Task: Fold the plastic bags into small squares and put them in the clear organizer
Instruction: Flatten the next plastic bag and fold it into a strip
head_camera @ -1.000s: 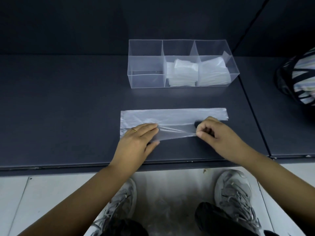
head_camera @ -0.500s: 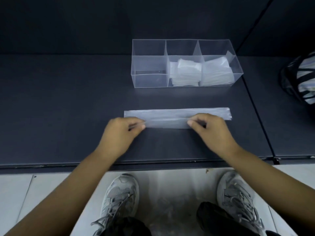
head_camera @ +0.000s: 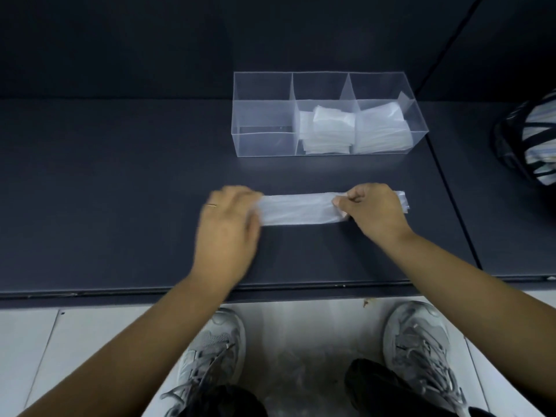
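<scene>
Dark grey tabletop (head_camera: 120, 191) is carrying a translucent plastic bag strip (head_camera: 298, 207) mid-frame; right hand (head_camera: 376, 212) is pinching it, blurred left hand (head_camera: 228, 224) is covering its left end, grip unclear. Clear three-compartment organizer (head_camera: 261, 142) is sitting above.

Whitish plastic bag (head_camera: 301, 207), dark grey table (head_camera: 120, 191), striped tote (head_camera: 538, 136).
</scene>
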Motion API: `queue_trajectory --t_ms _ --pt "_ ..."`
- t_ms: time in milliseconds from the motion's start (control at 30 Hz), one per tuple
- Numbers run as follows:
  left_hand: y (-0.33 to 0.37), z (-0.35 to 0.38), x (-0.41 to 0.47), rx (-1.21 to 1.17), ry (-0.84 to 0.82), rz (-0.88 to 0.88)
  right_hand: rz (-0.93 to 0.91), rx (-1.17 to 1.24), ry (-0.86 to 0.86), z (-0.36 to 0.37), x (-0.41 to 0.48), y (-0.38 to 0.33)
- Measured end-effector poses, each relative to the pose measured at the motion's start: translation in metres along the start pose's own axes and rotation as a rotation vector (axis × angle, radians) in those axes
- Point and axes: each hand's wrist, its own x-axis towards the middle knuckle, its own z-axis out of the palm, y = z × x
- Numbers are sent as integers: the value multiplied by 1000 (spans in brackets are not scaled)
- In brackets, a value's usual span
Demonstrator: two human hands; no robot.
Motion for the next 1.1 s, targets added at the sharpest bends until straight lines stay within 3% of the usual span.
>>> queue_trajectory --t_ms 67,133,233,267,333,400,500,633,733,867,1100 --pt "18 15 -8 86 -310 100 14 -53 -10 0 0 -3" --pt "20 29 -16 268 -525 63 -7 -158 45 -1 -5 -9" --pt "13 39 -23 386 -566 54 -359 -309 228 9 -24 -21" --pt "12 41 -23 388 -569 55 -500 -283 173 16 -31 -27" --pt "12 42 -22 362 -573 57 -639 -255 -122 34 -45 -33" --pt "11 42 -22 346 -572 60 -612 -393 -322 45 -50 -22" --pt "12 41 -22 370 -563 63 -528 -604 -297 31 -44 9" --pt "15 39 -22 378 -556 75 -369 -695 -220 -11 -34 49" --pt "15 38 -21 371 -554 99 -302 -600 -155 -35 -34 69" --pt "15 38 -21 378 -563 89 -247 -269 86 -55 -17 69" --pt "15 37 -20 380 -579 62 -182 -384 87 -60 16 55"
